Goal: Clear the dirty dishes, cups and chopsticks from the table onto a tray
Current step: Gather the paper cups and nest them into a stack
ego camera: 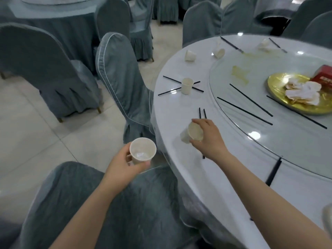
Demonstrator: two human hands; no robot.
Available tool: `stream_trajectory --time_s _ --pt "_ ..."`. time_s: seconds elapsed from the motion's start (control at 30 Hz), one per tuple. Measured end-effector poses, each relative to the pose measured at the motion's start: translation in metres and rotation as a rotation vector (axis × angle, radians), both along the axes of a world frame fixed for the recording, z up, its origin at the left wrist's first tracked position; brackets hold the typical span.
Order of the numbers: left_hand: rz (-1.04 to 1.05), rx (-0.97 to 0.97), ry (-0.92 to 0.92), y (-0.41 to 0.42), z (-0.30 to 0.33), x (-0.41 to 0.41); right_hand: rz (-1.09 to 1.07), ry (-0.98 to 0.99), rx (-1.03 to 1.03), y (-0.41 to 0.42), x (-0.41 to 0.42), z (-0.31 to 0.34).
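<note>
**Nesting the cups before the next reach**

At lower left of centre, the left hand (124,162) holds an upright paper cup (142,152) off the edge of the bench (179,112), above a covered chair (107,203); its fingers and thumb wrap the cup's wall, mouth facing up and showing only a little residue inside. Keeping this cup level and still makes it a steady target.

Just right of it, at middle frame, the right hand (208,139) grasps a tipped cup (194,134) lying on its side near the bench edge, thumb and fingers curled round its rim end. A pair of chopsticks (202,113) lies just above that hand. In my judgement the sound move is to lift the tipped cup clear, turn it base-down, and seat it into the held cup without crushing the thin wall; a light pinch low on the body would do better than a squeeze at the rim.

Further up, centre frame, a standing cup (187,85) sits among crossed chopsticks (172,79), and two more cups (190,55) (219,53) lie toward the upper bench edge. To the right, long chopsticks (251,99) rest on the glass turntable (287,141), near a gold plate (276,97) holding used napkins (301,92). No tray is in view, so the stack must be carried for now.
</note>
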State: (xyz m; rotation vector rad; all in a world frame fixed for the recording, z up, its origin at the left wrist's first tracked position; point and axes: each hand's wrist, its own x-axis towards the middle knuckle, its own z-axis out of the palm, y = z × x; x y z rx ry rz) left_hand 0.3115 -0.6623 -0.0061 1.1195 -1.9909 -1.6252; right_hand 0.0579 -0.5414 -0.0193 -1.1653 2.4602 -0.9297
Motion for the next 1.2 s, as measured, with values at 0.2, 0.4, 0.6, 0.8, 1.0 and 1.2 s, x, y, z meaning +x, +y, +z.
stream_trajectory --time_s 0.2,0.4,0.6,0.8,1.0,1.2 --pt "0.008 -0.109 0.072 -0.001 0.026 0.119 0.090 -0.092 -0.152 0.000 0.145 0.041" --pt "0.041 -0.145 0.104 -0.005 0.044 0.247 0.161 -0.158 -0.255 -0.008 0.285 0.068" --pt "0.069 -0.184 0.110 -0.018 0.064 0.320 0.228 -0.202 -0.298 -0.025 0.362 0.104" --pt "0.114 -0.235 0.095 -0.057 0.073 0.348 0.330 -0.171 -0.323 -0.068 0.398 0.122" --pt "0.090 -0.283 -0.017 -0.128 0.064 0.361 0.350 -0.335 -0.332 -0.144 0.408 0.111" --pt "0.020 -0.322 -0.111 -0.227 0.066 0.326 0.485 -0.323 -0.219 -0.266 0.413 0.084"
